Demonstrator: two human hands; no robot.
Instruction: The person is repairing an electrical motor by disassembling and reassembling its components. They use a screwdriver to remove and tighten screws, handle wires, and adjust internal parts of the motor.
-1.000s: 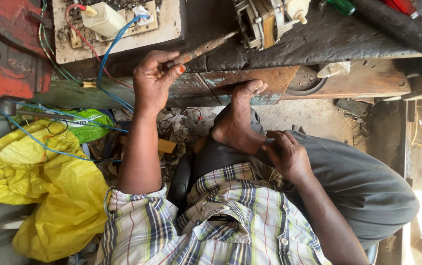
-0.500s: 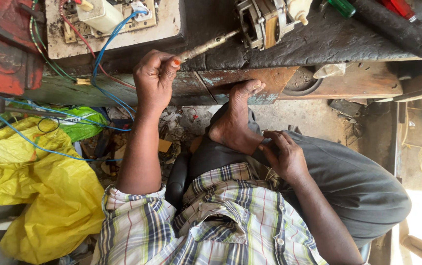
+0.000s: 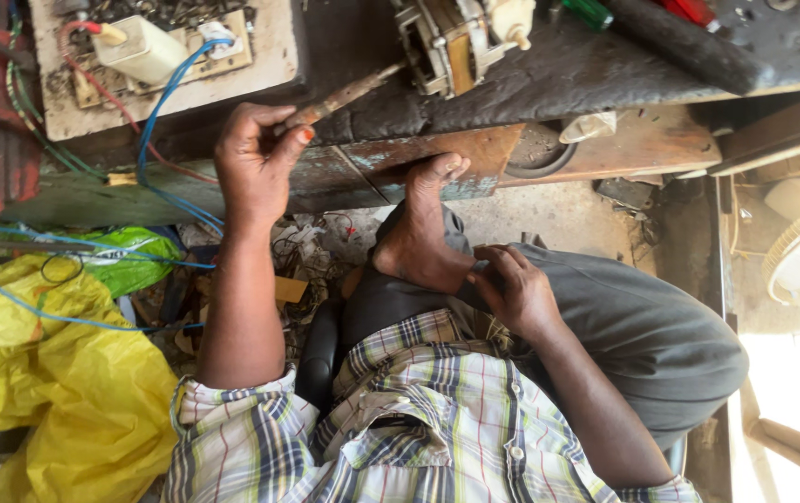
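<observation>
Left hand (image 3: 253, 172) fingers pinch rusty tool (image 3: 342, 96) handle; right hand (image 3: 512, 284) fingers loose on thigh.

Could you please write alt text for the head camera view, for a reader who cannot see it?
The seated person's left hand grips a rusty tool pointed at a small motor on a dark workbench, while the right hand rests by a bare foot.

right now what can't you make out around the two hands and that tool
Head view only:
- Tool's handle: wrapped in the left hand; only the rusty shaft shows.
- Shaft tip: too small to tell whether it meets the motor part.
- Motor part: cut off by the top edge.
- Right hand: fingers curl against the bare foot; anything under them is hidden.
- Floor clutter beneath the bench: too dark and small.
</observation>
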